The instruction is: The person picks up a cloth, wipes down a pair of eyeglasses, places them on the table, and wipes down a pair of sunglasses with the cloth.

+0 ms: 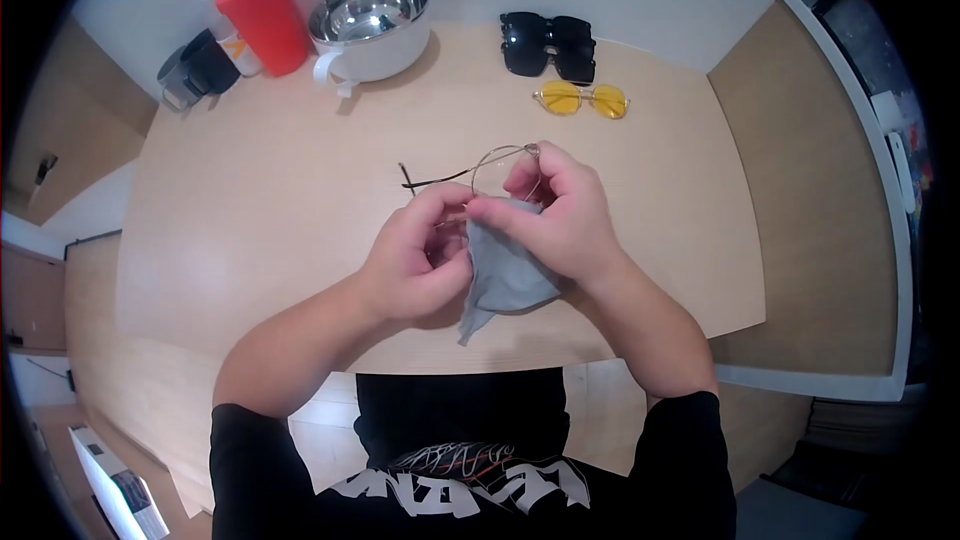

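Gripping the thin metal-framed round glasses (pixel 507 149) above the table's near part, the left hand (pixel 418 255) and right hand (pixel 562 210) are close together, fingers pinched on frame and soft grey cloth (pixel 507 275).

Thin wire-framed glasses (pixel 508 152) – temples outstretched – with grey cloth (pixel 505 270) hanging below.

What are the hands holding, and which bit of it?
Glasses and a grey cloth. The right hand holds the glasses by one round lens; the left hand grips them too, but its spot is hidden.
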### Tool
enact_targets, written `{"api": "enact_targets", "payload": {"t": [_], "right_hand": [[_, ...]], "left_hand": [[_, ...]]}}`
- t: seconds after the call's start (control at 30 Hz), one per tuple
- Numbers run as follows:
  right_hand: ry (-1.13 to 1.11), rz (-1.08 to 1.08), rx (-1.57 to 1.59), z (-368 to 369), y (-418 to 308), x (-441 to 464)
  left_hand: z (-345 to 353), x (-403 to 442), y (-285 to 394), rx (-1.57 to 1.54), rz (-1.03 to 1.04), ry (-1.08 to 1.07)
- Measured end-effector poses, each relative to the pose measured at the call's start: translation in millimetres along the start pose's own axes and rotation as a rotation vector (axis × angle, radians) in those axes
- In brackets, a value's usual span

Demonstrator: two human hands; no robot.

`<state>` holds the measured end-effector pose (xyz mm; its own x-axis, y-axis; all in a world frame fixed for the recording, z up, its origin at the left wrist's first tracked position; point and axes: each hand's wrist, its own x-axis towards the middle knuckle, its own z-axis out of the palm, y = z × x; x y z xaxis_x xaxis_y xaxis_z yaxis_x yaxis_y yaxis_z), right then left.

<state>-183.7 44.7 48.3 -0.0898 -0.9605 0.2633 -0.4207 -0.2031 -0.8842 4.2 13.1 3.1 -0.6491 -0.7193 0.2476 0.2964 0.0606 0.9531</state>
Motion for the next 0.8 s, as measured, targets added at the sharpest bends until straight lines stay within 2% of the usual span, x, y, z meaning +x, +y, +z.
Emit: {"api": "enact_targets", "payload": {"t": [0.1, 0.2, 0.3, 0.4, 0.43, 0.53, 0.63, 0.73, 0.8], "right_hand": [[0.118, 0.170, 0.378, -0.8, 12.7, 7.4], [0.117, 0.169, 0.402, -7.7, 7.7, 8.7], [-0.035, 0.039, -0.029, -5.4, 2.2, 1.2], [-0.003, 0.060, 0.097, 2.6, 6.5, -0.2], [-0.021, 0.150, 0.087, -2.0, 3.8, 1.1], [-0.052, 0.184, 0.088, -14.6, -0.2, 5.6], [-0.145, 0.147, 0.199, -16.6, -6.2, 3.4], [-0.115, 0.047, 0.270, -6.9, 3.4, 4.5], [-0.145, 0.163, 0.209, -10.9, 2.1, 4.8]], "left_hand": [[-6.1, -0.7, -1.8, 0.040, -0.018, -0.026], [-8.5, -4.0, 4.5, -0.235, -0.143, -0.080], [-2.1, -0.5, 2.7, -0.156, 0.042, -0.022], [-4.5, 0.1, -0.7, -0.017, -0.060, 0.003], [-2.9, 0.0, -1.1, -0.031, -0.070, 0.030], [3.8, 0.2, 6.2, -0.032, -0.097, 0.094], [5.4, 0.5, 14.0, 0.007, -0.093, 0.135], [6.2, 3.2, 12.4, -0.025, -0.065, 0.205], [4.3, 3.9, 11.0, 0.002, -0.057, 0.220]]}}
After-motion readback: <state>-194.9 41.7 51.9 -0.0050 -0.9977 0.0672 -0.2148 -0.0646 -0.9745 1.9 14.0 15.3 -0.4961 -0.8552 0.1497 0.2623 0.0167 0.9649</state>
